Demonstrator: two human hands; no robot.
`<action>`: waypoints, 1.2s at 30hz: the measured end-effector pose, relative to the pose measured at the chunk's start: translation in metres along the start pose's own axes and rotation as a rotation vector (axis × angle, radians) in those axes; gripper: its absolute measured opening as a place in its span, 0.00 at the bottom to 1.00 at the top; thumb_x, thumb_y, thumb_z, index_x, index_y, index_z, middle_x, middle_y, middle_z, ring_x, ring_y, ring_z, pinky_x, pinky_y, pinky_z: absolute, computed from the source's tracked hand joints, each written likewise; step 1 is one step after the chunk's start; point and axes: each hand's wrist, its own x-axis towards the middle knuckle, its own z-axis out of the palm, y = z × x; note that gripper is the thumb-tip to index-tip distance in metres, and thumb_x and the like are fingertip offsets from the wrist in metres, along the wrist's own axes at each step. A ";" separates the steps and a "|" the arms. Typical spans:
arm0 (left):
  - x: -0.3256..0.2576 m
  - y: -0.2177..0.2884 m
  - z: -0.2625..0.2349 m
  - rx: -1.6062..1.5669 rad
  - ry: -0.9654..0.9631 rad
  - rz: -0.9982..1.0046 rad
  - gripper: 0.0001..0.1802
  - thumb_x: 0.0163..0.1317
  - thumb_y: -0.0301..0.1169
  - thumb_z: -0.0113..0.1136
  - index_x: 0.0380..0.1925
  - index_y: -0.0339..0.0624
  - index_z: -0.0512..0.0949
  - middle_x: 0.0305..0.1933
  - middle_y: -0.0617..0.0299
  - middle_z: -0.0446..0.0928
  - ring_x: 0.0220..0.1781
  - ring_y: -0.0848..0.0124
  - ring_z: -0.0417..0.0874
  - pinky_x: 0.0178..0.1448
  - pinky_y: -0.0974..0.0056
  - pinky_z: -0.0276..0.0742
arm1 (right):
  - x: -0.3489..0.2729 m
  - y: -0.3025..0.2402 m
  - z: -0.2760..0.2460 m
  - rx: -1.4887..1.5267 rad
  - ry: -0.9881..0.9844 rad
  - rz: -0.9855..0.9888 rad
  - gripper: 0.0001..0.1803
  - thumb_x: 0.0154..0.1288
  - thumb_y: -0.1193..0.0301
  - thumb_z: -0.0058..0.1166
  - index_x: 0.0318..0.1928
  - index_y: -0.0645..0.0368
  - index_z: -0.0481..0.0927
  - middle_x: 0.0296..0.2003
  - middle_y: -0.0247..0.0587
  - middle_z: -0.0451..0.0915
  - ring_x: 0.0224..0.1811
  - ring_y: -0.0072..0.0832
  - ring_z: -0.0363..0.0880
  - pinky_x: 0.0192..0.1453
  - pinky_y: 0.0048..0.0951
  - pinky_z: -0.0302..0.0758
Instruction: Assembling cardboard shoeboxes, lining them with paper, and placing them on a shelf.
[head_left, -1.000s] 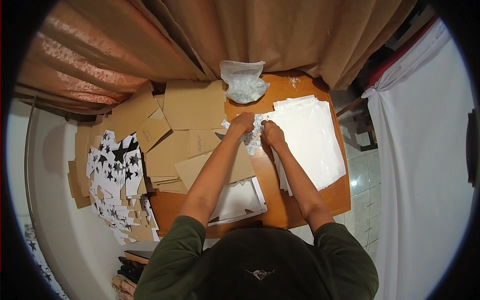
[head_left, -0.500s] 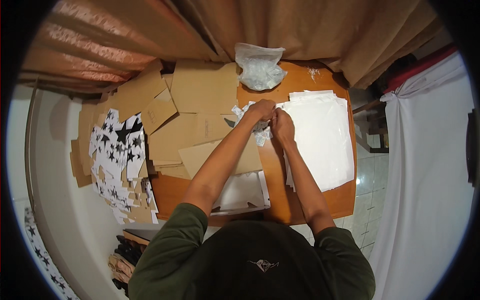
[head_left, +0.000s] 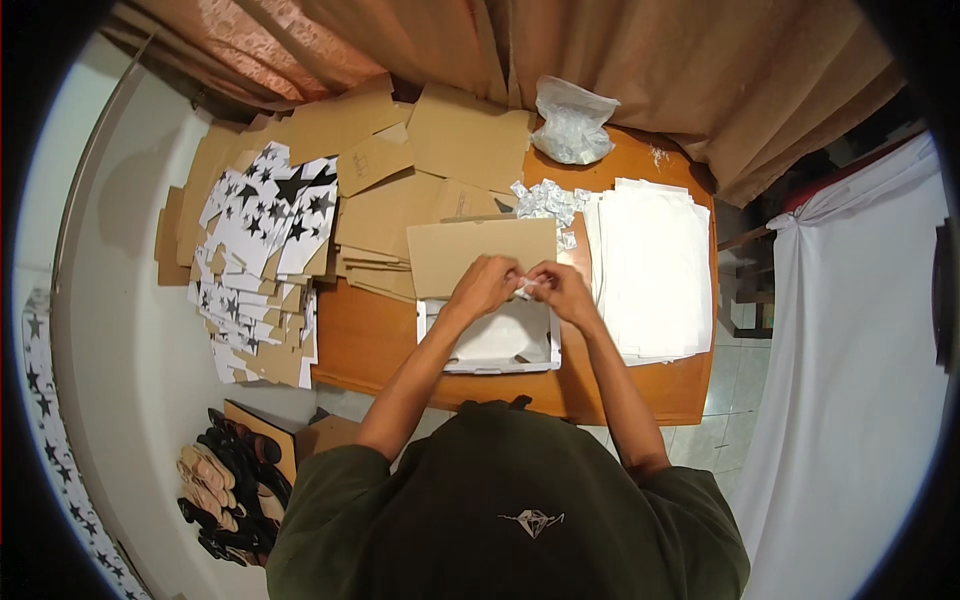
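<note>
Both hands meet above an open cardboard box, white inside, its brown lid raised at the back. Between my left hand and my right hand, the fingertips pinch a small white packet. Its details are too small to make out. Just beyond the lid lies a loose pile of small white packets, with a few strays beside it. A clear plastic bag filled with similar pale pieces stands at the back of the table.
A stack of white sheets covers the table's right side. Flat brown cardboard pieces are piled at the back left, beside star-printed pieces. Shoes sit low at the left. Brown curtains hang behind the table.
My hands have come back from the packet pile toward me and now hold a small packet over the box. The view has shifted, showing more of the box and the shoes.
</note>
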 end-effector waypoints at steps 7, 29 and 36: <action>-0.091 -0.073 0.014 0.131 0.010 -0.121 0.17 0.60 0.30 0.69 0.49 0.37 0.82 0.43 0.47 0.84 0.45 0.52 0.85 0.52 0.53 0.80 | -0.025 0.012 0.066 -0.402 -0.115 -0.146 0.16 0.63 0.78 0.64 0.51 0.64 0.81 0.40 0.49 0.86 0.43 0.41 0.86 0.52 0.39 0.80; -0.036 -0.042 -0.071 0.467 0.403 0.315 0.14 0.65 0.41 0.66 0.46 0.49 0.84 0.46 0.63 0.82 0.54 0.64 0.81 0.68 0.38 0.54 | 0.018 -0.086 0.058 -1.083 0.349 -0.529 0.12 0.71 0.65 0.54 0.52 0.49 0.82 0.45 0.40 0.82 0.52 0.39 0.80 0.67 0.63 0.63; -0.111 -0.032 -0.049 0.371 0.322 0.310 0.11 0.68 0.35 0.64 0.48 0.50 0.82 0.49 0.65 0.83 0.59 0.66 0.81 0.72 0.43 0.53 | -0.050 -0.080 0.065 -0.820 0.211 -0.548 0.09 0.68 0.70 0.57 0.47 0.52 0.84 0.41 0.41 0.82 0.49 0.40 0.80 0.60 0.49 0.71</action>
